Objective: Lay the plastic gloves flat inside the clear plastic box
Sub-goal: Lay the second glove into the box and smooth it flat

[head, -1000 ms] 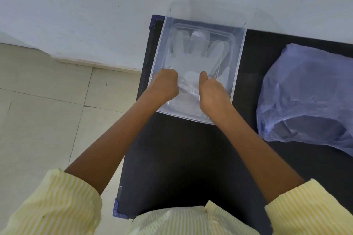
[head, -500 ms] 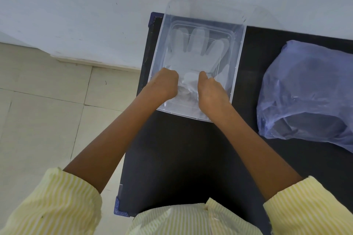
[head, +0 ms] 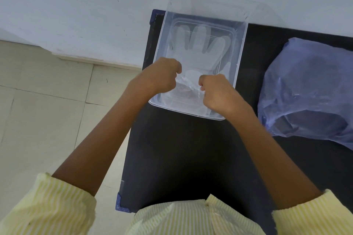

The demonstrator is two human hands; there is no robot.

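Observation:
A clear plastic box (head: 241,49) stands at the far left corner of a black table (head: 191,154). Inside it a see-through plastic glove (head: 198,49) lies spread, fingers pointing to the far wall. My left hand (head: 162,77) and my right hand (head: 215,91) are over the near half of the box, fists closed, each pinching the crumpled cuff end of the glove between them. The cuff is bunched and lifted a little; the glove's fingers lie flat on the box floor.
A bluish plastic bag (head: 309,89) with bulky contents lies on the table to the right of the box. The box's far rim touches the white wall (head: 95,5). Tiled floor (head: 47,110) drops away left of the table edge.
Both hands have drawn back a little toward me and apart, stretching the glove's cuff end. The glove's fingers have stayed spread in the box.

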